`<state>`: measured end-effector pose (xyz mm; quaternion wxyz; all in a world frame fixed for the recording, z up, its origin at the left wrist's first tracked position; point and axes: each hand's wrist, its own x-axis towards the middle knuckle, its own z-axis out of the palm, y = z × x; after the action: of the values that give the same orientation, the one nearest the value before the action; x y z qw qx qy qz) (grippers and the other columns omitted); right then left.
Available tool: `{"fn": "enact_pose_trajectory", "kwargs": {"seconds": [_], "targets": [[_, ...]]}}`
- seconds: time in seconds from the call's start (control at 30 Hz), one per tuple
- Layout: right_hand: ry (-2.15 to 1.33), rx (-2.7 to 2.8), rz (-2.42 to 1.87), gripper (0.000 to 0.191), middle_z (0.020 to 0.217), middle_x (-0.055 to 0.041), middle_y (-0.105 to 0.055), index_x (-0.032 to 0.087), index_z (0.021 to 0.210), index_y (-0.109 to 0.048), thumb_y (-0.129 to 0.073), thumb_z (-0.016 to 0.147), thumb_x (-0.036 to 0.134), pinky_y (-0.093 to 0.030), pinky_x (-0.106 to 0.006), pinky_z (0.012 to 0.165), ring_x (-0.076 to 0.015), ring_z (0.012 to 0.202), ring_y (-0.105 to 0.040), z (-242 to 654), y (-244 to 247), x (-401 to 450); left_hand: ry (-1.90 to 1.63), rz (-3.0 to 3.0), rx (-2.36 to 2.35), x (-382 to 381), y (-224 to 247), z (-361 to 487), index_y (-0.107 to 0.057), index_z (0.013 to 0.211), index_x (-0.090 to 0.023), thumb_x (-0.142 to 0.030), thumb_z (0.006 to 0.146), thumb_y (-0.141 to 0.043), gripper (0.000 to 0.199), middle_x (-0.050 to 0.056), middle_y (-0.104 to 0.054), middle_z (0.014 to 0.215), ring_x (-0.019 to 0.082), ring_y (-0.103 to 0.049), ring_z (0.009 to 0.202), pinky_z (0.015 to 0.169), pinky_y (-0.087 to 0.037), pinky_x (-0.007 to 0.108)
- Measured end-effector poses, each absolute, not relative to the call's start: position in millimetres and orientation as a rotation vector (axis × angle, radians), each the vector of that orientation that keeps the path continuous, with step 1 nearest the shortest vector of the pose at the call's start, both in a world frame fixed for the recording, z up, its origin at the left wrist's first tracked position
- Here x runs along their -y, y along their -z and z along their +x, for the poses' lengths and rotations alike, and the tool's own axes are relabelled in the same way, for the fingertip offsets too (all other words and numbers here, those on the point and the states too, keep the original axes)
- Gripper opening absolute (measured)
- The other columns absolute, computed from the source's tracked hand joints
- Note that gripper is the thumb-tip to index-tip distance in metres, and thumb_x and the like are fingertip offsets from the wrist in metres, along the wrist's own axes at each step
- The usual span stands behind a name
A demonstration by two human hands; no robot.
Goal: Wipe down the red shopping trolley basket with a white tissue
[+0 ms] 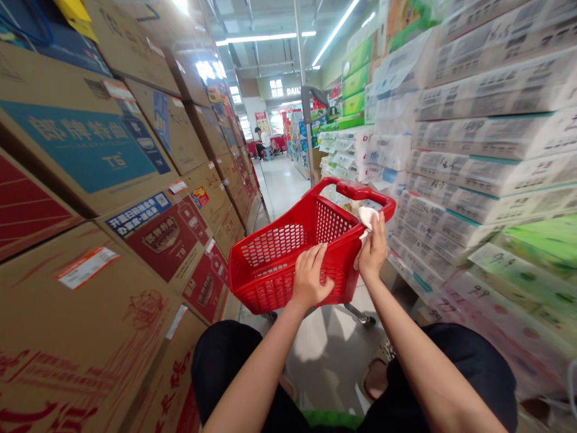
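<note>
A red plastic shopping cart [288, 288] stands in front of me, side-on, with its handle [387, 201] at the right. My left hand [311, 276] rests on the near side of its basket, fingers stretched over the rim and thumb apart. At the handle end, my right hand [374, 246] presses a crumpled white cloth [367, 218] against the cart's upper corner. That cloth pokes out above the fingers; the palm side is hidden. Nothing shows inside the visible part of the basket.
Stacked cardboard cartons [76, 144] form a wall on the left. Piled white packs [487, 126] and green packs [541, 258] line the right side. A metal pole [309, 138] rises behind the cart. Far down the aisle a person [265, 141] sits. A caster [367, 320] shows below the cart.
</note>
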<state>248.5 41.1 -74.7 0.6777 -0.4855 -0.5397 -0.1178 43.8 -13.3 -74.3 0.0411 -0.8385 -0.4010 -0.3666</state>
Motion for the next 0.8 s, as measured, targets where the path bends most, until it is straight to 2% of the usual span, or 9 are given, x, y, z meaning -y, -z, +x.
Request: {"fn": "enact_pose_trajectory", "kwargs": {"seconds": [0.23,0.3,0.47,0.57,0.7,0.8], "targets": [[0.119,1.266,-1.173,0.059,0.172,-0.0048,-0.019,0.032,0.165,-0.017,-0.026,0.107,0.028,-0.021,-0.059,0.127,-0.0238,0.158,-0.015,210,144,-18,1.1,-2.588,1.258,13,73,42,-0.017,0.164,-0.025,-0.023,0.076,-0.065,0.1,0.008,-0.036,0.164,0.033,-0.037,0.149,0.126,-0.025,0.053],[0.148,1.272,-1.163,0.06,0.172,-0.0053,-0.02,0.031,0.165,-0.017,-0.026,0.106,0.027,-0.02,-0.06,0.126,-0.0245,0.158,-0.016,215,138,-22,1.08,-2.592,1.279,13,73,42,-0.017,0.164,-0.026,-0.023,0.076,-0.066,0.101,0.008,-0.036,0.165,0.034,-0.037,0.149,0.125,-0.025,0.055],[0.301,1.224,-1.131,0.059,0.171,-0.0063,-0.022,0.028,0.164,-0.022,-0.024,0.105,0.026,-0.018,-0.061,0.126,-0.0253,0.158,-0.015,252,79,-48,1.092,-2.57,1.289,13,74,44,-0.019,0.164,-0.026,-0.022,0.076,-0.065,0.099,0.006,-0.035,0.165,0.032,-0.037,0.149,0.127,-0.023,0.052],[0.312,1.173,-1.12,0.058,0.17,-0.0059,-0.025,0.028,0.163,-0.027,-0.025,0.105,0.028,-0.019,-0.059,0.126,-0.0247,0.158,-0.018,265,60,-61,1.109,-2.564,1.281,13,76,44,-0.02,0.164,-0.026,-0.022,0.076,-0.065,0.098,0.006,-0.035,0.165,0.032,-0.036,0.149,0.127,-0.023,0.051],[0.176,0.975,-1.153,0.058,0.169,-0.0105,-0.028,0.022,0.162,-0.029,-0.024,0.105,0.03,-0.019,-0.055,0.127,-0.0243,0.157,-0.022,253,81,-62,1.09,-2.561,1.29,11,77,45,-0.02,0.164,-0.024,-0.024,0.077,-0.064,0.098,0.007,-0.034,0.165,0.031,-0.035,0.15,0.128,-0.021,0.052],[0.093,0.903,-1.195,0.058,0.167,-0.0143,-0.03,0.019,0.161,-0.032,-0.025,0.106,0.035,-0.021,-0.058,0.126,-0.0268,0.156,-0.025,229,114,-53,1.088,-2.556,1.286,10,77,45,-0.019,0.164,-0.023,-0.024,0.076,-0.064,0.099,0.007,-0.034,0.166,0.031,-0.034,0.151,0.128,-0.02,0.052]]}}
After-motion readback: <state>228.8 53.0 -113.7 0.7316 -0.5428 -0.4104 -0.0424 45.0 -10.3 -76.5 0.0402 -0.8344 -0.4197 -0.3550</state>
